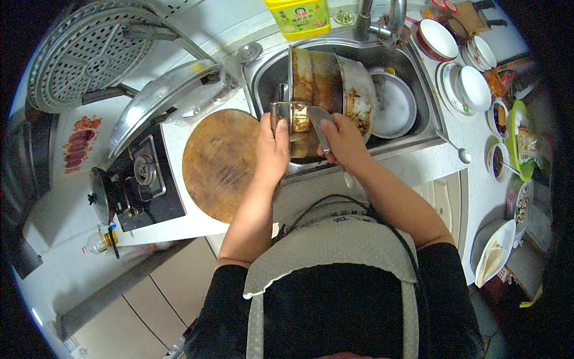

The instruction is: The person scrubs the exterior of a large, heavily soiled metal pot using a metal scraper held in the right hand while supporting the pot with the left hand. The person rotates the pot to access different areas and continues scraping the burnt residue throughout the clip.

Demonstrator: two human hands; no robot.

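Observation:
A metal pot (319, 80) lies on its side across the sink (426, 78), its outside heavily stained brown and scorched. My left hand (272, 150) grips the pot's side handle (275, 117) near the rim. In my right hand (347, 141) is a scraping tool with a flat grey metal blade (319, 123), perhaps a knife; a pale end (349, 180) shows below the fist. The blade is held beside the handle, over the pot's stained wall. Whether it touches the metal I cannot tell. A metal basin (393, 105) of foamy water sits behind the pot's base.
A round wooden cutting board (217, 166) lies left of the sink. Beyond it are a large lid (161, 101), a steamer rack (96, 56) and a gas hob (148, 172). The faucet (381, 29) stands behind the sink. Stacked bowls (474, 89) and a metal ladle (464, 155) are right.

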